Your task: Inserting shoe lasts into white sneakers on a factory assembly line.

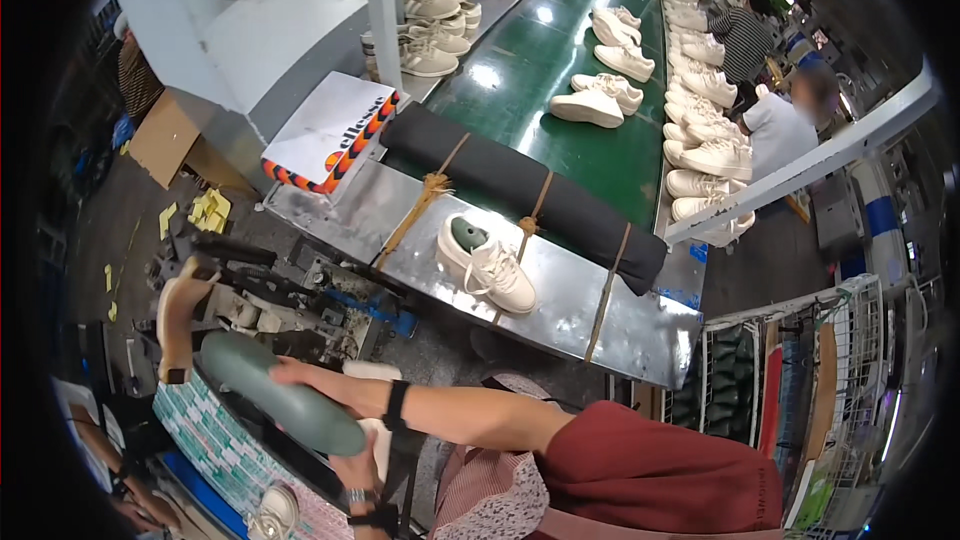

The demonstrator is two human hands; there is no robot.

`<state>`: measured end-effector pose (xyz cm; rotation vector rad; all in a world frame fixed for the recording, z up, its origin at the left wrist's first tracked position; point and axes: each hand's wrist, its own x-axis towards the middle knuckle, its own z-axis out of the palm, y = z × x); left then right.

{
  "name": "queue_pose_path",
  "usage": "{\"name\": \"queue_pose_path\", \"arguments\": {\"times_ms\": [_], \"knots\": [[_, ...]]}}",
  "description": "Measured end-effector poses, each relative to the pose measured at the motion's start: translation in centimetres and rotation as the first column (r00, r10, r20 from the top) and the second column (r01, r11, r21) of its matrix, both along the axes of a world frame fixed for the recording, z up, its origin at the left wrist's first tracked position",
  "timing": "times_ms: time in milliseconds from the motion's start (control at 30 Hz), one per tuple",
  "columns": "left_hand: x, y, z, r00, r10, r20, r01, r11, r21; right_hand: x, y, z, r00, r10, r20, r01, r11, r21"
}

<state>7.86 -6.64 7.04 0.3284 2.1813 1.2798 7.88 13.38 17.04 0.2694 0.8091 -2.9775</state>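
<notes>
A smooth dark green shoe last (285, 395) is in both of my hands, low on the left. My right hand (312, 382), reaching across from the red sleeve, grips it around the middle. My left hand (355, 468), below a metal wristwatch, is closed on its lower end; some of its fingers are hidden. Part of a pale shoe-like shape (380, 445) shows behind the hands, its kind unclear. Just beyond the last stands a curved tan-topped machine part (180, 325). A cream lace-up sneaker (487, 265) with a green last inside it sits on the metal bench end (560, 318).
Cream sneakers (597, 100) stand on the green conveyor (520, 65), with a row (705, 120) along its right. A black roll (520, 190) lies across its near end, beside a shoebox (330, 130). A wire rack (730, 380) holds green lasts. Other people work nearby.
</notes>
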Motion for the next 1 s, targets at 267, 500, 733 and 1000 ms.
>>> {"name": "queue_pose_path", "arguments": {"times_ms": [267,500,733,1000], "knots": [[-4.5,28.8,-3.7,0.848,-0.306,-0.432,0.27,0.952,-0.145,22.0,15.6,-3.1,0.739,-0.67,-0.07,0.415,0.37,0.831],[5.6,36.1,0.6,0.568,-0.462,-0.681,0.441,0.869,-0.222,38.4,22.9,-17.6,0.364,-0.922,0.13,-0.416,-0.036,0.909],[9.7,37.1,-0.7,0.598,-0.597,-0.535,0.57,0.786,-0.241,35.6,21.6,-13.0,0.276,-0.96,-0.046,-0.158,-0.092,0.983],[6.7,24.3,9.4,0.907,-0.269,-0.324,0.391,0.823,0.412,23.9,18.6,-7.9,0.923,-0.356,0.144,0.382,0.817,-0.432]]}}
